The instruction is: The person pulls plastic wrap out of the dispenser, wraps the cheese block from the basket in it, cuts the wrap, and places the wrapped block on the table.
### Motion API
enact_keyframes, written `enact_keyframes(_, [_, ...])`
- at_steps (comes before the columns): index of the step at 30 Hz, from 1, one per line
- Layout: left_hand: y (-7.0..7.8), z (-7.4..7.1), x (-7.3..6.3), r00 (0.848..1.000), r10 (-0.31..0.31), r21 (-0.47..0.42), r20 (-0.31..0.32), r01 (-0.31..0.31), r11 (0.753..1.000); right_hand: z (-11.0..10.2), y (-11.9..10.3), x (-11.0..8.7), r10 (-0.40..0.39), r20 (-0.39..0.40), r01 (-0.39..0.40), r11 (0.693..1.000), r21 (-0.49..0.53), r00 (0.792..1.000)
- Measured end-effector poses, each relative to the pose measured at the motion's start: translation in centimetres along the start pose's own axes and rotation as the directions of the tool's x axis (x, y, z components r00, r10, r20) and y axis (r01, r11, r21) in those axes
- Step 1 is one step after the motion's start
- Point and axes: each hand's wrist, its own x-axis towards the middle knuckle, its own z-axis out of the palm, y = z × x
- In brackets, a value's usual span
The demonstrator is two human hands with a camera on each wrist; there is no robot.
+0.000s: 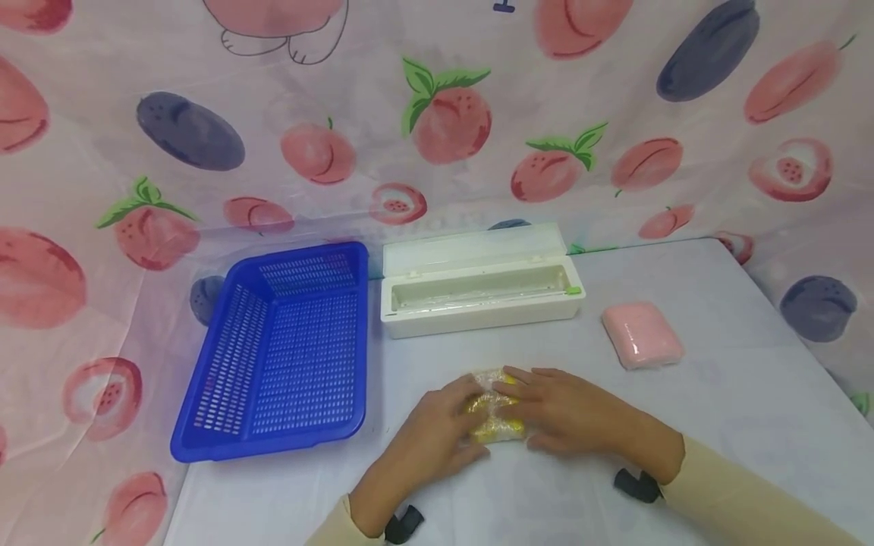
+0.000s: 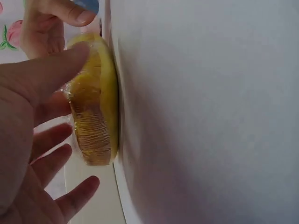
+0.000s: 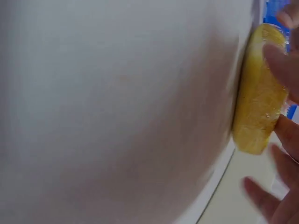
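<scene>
A yellow-and-white bundle [image 1: 497,434] wrapped in clear cling film lies on the white table between the two hands. My left hand [image 1: 442,431] is at its left side, fingers spread and loosely bent over the near film surface. In the left wrist view, its thumb overlaps the top of the bundle [image 2: 93,133] while the outer fingers stand apart. From the right, my right hand [image 1: 570,413] reaches over the bundle with fingers extended. The right wrist view has the bundle [image 3: 257,102] flat against the table, the blurred right thumb at its upper end.
Behind the hands stands a white cling film dispenser [image 1: 481,315], lid raised, with a green slider [image 1: 572,291] at its right end. A blue plastic basket [image 1: 358,341] sits at left. To the right lies a pink film-wrapped bundle [image 1: 642,335]. A fruit-print curtain [image 1: 382,98] hangs behind.
</scene>
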Motion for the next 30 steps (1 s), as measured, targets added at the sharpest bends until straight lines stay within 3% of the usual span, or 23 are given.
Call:
enact_keyframes(2, [-0.1, -0.2, -0.1, 0.999, 0.020, 0.005, 0.034, -0.020, 1.000, 0.0, 0.2, 0.0, -0.034, -0.001, 0.034, 0.999, -0.011, 0.999])
enact_keyframes(5, [-0.2, -0.5, -0.1, 0.994, -0.001, 0.000, 0.111, 0.001, 1.000, 0.0, 0.2, 0.1, -0.081, -0.024, 0.081, 0.996, -0.022, 0.996])
enact_keyframes(11, [-0.5, -0.7, 0.3, 0.984, -0.004, -0.027, 0.180, 0.009, 1.000, 0.0, 0.4, 0.6, -0.087, -0.010, 0.087, 0.996, -0.014, 0.996])
enact_keyframes(16, [-1.0, -0.7, 0.5, 0.987, 0.016, -0.126, 0.157, 0.004, 0.992, 0.5, 0.6, 1.0, -0.075, -0.075, 0.076, 0.997, 0.019, 0.994])
enact_keyframes(20, [-1.5, -0.6, 0.3, 0.982, -0.010, -0.267, 0.188, 0.060, 0.962, 0.5, 0.4, 1.0, -0.018, -0.073, 0.030, 0.987, 0.159, 0.997])
enact_keyframes(22, [-1.7, -0.7, 0.0, 0.973, -0.045, -0.347, 0.226, 0.123, 0.930, 0.4, 0.1, 0.8, 0.033, -0.037, -0.022, 0.962, 0.272, 0.999])
enact_keyframes(25, [-1.8, -0.8, -0.4, 0.955, -0.100, -0.491, 0.281, 0.233, 0.840, 0.2, -0.4, 0.5, 0.119, 0.006, -0.110, 0.890, 0.442, 0.993])
enact_keyframes(27, [-1.6, -0.7, -0.5, 0.941, -0.141, -0.588, 0.307, 0.304, 0.749, 0.3, -0.7, 0.2, 0.181, 0.018, -0.162, 0.828, 0.538, 0.983])
enact_keyframes(30, [-1.0, -0.3, -0.4, 0.909, -0.210, -0.696, 0.361, 0.412, 0.588, 0.5, -1.1, 0.0, 0.284, 0.069, -0.258, 0.709, 0.656, 0.956])
